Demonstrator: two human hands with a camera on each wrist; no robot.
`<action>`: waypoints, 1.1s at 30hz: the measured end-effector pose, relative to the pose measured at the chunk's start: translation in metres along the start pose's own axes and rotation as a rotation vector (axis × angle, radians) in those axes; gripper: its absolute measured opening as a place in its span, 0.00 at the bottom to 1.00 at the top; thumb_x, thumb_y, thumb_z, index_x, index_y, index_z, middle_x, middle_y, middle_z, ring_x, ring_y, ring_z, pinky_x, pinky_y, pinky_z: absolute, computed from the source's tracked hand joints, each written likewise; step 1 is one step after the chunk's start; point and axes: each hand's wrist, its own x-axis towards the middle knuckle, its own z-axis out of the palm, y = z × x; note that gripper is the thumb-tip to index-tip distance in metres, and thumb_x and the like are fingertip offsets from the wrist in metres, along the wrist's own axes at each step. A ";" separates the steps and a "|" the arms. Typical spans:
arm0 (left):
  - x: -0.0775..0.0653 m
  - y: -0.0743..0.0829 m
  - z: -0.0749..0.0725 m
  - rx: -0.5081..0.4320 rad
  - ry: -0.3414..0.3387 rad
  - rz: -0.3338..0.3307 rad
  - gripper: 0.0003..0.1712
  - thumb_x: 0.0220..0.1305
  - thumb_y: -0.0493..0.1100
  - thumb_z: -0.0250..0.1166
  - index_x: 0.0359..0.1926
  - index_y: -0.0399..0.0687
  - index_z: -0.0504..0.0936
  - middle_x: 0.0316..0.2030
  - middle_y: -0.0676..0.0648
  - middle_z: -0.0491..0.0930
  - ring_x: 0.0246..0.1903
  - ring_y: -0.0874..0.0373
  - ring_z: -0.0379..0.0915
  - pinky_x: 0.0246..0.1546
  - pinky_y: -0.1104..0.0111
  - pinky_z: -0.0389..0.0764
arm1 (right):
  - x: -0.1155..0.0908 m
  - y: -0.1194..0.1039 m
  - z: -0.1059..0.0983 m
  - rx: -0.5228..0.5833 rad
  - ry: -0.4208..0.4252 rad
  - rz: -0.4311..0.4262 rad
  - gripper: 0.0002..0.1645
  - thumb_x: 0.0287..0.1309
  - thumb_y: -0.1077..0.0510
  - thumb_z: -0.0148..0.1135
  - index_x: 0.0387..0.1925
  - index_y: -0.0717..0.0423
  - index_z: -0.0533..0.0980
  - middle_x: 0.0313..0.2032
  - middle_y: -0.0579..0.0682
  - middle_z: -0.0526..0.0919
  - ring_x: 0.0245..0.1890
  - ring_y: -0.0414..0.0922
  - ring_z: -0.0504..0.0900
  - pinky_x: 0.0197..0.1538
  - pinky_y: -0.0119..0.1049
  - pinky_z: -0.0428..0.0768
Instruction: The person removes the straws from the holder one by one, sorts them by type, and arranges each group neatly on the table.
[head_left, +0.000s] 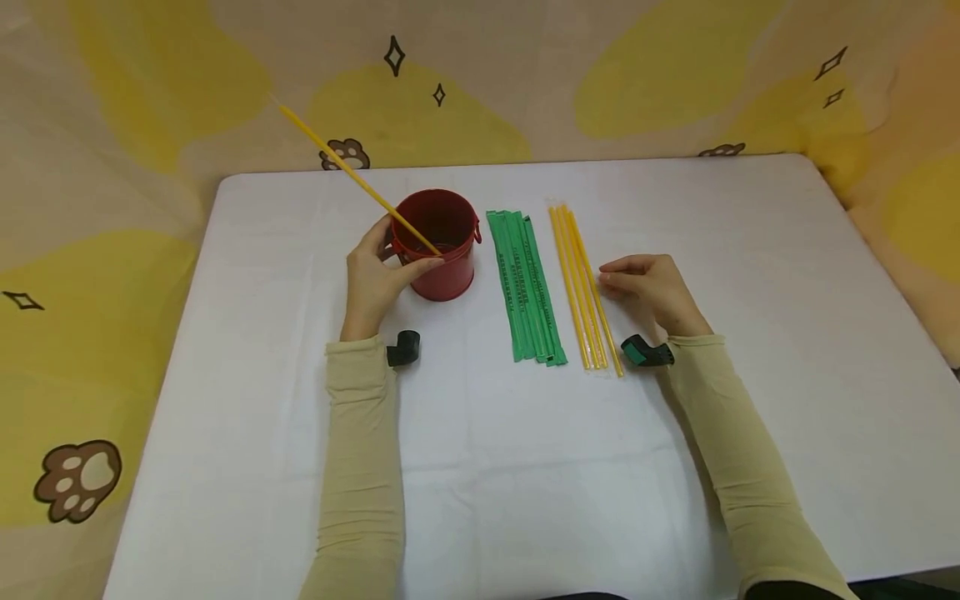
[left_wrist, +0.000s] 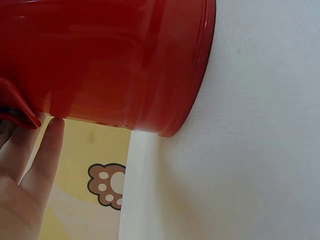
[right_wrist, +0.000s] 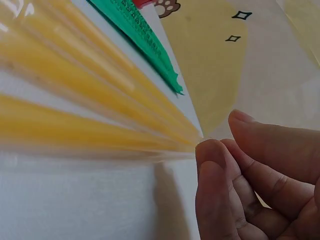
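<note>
My left hand [head_left: 373,283] grips a small red metal bucket [head_left: 442,279] at its left side, the thumb lying along the near rim. The left wrist view shows fingers [left_wrist: 47,150] against the wall of the bucket [left_wrist: 100,60], beside its handle lug. One yellow straw [head_left: 352,173] leans inside the bucket and sticks out far to the upper left. Just right of several yellow straws [head_left: 581,283] in clear wrappers is my right hand [head_left: 648,283], fingers loosely bent and holding nothing. Its fingertips overlap the wrapper ends in the right wrist view.
Between the bucket and the yellow straws lies a row of green paper-wrapped sticks [head_left: 528,287]. Everything stands on a white-covered table [head_left: 480,500]. Behind its far edge hangs a yellow patterned cloth [head_left: 480,83]. Black wrist cameras [head_left: 405,348] sit at both cuffs.
</note>
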 end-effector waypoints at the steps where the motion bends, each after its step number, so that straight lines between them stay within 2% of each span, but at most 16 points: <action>1: 0.000 0.000 0.001 0.001 0.000 0.000 0.38 0.46 0.41 0.76 0.60 0.42 0.73 0.54 0.45 0.77 0.53 0.56 0.71 0.56 0.63 0.73 | -0.001 -0.002 0.000 0.014 -0.006 -0.016 0.20 0.55 0.59 0.67 0.45 0.71 0.78 0.33 0.45 0.85 0.32 0.38 0.84 0.40 0.27 0.80; 8: 0.000 0.001 0.002 0.004 -0.007 -0.016 0.39 0.46 0.40 0.76 0.61 0.42 0.72 0.54 0.45 0.76 0.54 0.56 0.70 0.56 0.63 0.73 | -0.006 -0.020 0.004 0.072 -0.042 -0.120 0.18 0.56 0.64 0.65 0.45 0.75 0.77 0.34 0.49 0.85 0.34 0.43 0.84 0.41 0.30 0.81; 11: -0.002 0.011 0.001 0.008 -0.012 -0.031 0.39 0.47 0.38 0.76 0.61 0.39 0.72 0.55 0.42 0.76 0.55 0.53 0.70 0.57 0.62 0.72 | -0.009 -0.035 0.012 0.091 -0.056 -0.159 0.18 0.55 0.64 0.66 0.44 0.74 0.77 0.34 0.49 0.86 0.35 0.46 0.84 0.42 0.31 0.81; 16: -0.009 0.034 -0.001 0.016 -0.018 -0.039 0.37 0.49 0.36 0.74 0.60 0.34 0.71 0.54 0.38 0.75 0.55 0.50 0.70 0.57 0.61 0.72 | -0.009 -0.059 0.030 0.147 -0.099 -0.213 0.16 0.54 0.64 0.67 0.42 0.72 0.79 0.32 0.47 0.85 0.34 0.48 0.84 0.43 0.33 0.80; 25: -0.010 0.036 -0.001 0.017 -0.013 -0.035 0.37 0.49 0.35 0.73 0.61 0.34 0.70 0.55 0.37 0.75 0.55 0.48 0.70 0.57 0.59 0.72 | -0.007 -0.096 0.070 0.140 -0.193 -0.268 0.12 0.55 0.61 0.67 0.41 0.63 0.81 0.36 0.50 0.84 0.37 0.47 0.82 0.50 0.39 0.78; 33: -0.010 0.040 -0.002 0.022 -0.012 -0.018 0.36 0.49 0.34 0.74 0.59 0.30 0.71 0.54 0.35 0.75 0.54 0.48 0.71 0.57 0.60 0.72 | -0.002 -0.121 0.105 0.220 -0.280 -0.337 0.16 0.54 0.64 0.67 0.43 0.70 0.79 0.36 0.52 0.85 0.38 0.50 0.82 0.47 0.39 0.80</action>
